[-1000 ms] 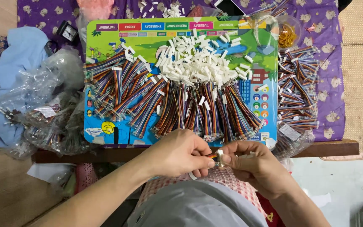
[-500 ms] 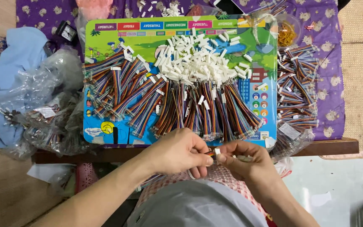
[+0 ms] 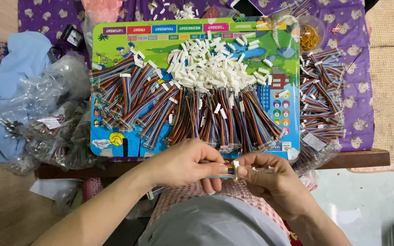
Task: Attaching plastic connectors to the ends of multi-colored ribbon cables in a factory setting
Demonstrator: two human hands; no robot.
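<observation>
Both hands meet at the near edge of the tabletop (image 3: 361,158), just below the board. Left hand (image 3: 185,164) fingers closed on a short multicoloured ribbon-wire lead (image 3: 222,175), pinched between thumb and forefinger; wire ends point right. Right hand (image 3: 270,175) fingers closed on a small white plastic connector housing (image 3: 236,164), held right against the wire ends. Cannot tell whether the wires are seated in the housing; fingertips cover the joint.

On the tabletop: bright children's weekday board (image 3: 115,36) used as a work tray. Loose pile of white connector housings (image 3: 215,66) sits at its upper middle. Fanned below and left of that, bundles of rainbow wire leads (image 3: 192,114), some with white ends fitted. More wire leads (image 3: 322,95) lie off the board's right edge on the purple patterned cloth (image 3: 46,18). Small clear tub with yellow-orange bits (image 3: 310,37) at upper right. Left of the board: clear plastic bags (image 3: 46,118) with more parts, partly over a light blue cloth (image 3: 19,68).
</observation>
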